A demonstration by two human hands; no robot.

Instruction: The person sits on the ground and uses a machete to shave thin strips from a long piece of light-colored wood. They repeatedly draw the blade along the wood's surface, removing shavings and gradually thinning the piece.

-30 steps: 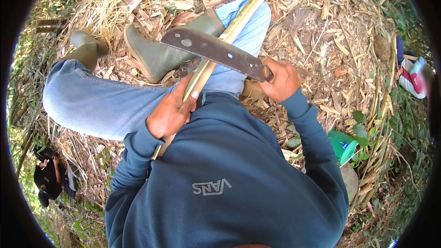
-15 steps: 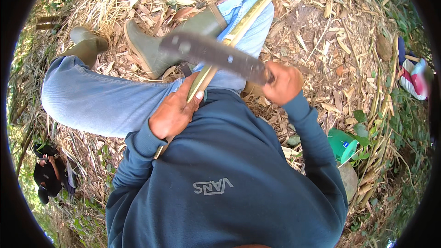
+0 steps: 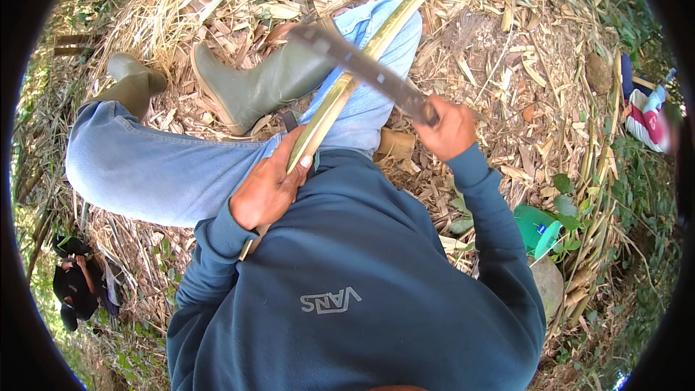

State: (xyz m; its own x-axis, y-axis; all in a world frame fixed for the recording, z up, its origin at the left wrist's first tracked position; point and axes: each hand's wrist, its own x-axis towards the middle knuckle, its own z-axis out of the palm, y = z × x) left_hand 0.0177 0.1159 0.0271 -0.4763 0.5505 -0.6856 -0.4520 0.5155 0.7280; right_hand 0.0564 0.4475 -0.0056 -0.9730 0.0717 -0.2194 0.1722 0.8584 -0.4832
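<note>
A long split bamboo strip (image 3: 323, 119) slants from beside my waist, across my bent knee in blue jeans, to the ground ahead. My left hand (image 3: 268, 185) is wrapped around its near part, thumb on top. In my closed right hand (image 3: 450, 129) is a machete (image 3: 376, 74), held by a handle that my fingers hide. Its dark, broad blade lies across the strip above the knee, pointing to the far left. The blade is slightly blurred, and I cannot tell whether its edge touches the bamboo.
Bamboo shavings (image 3: 499, 101) litter the ground. My green rubber boots (image 3: 250, 90) stretch out to the left. On the right are a green plastic container (image 3: 537, 230) and a stone (image 3: 548, 286). Another person (image 3: 76, 282) in dark clothes is at the far left; colourful cloth (image 3: 648, 119) lies far right.
The machete's blade tip has swung away from me and to the right, along the strip. My left hand still grips the bamboo and has shifted slightly left.
</note>
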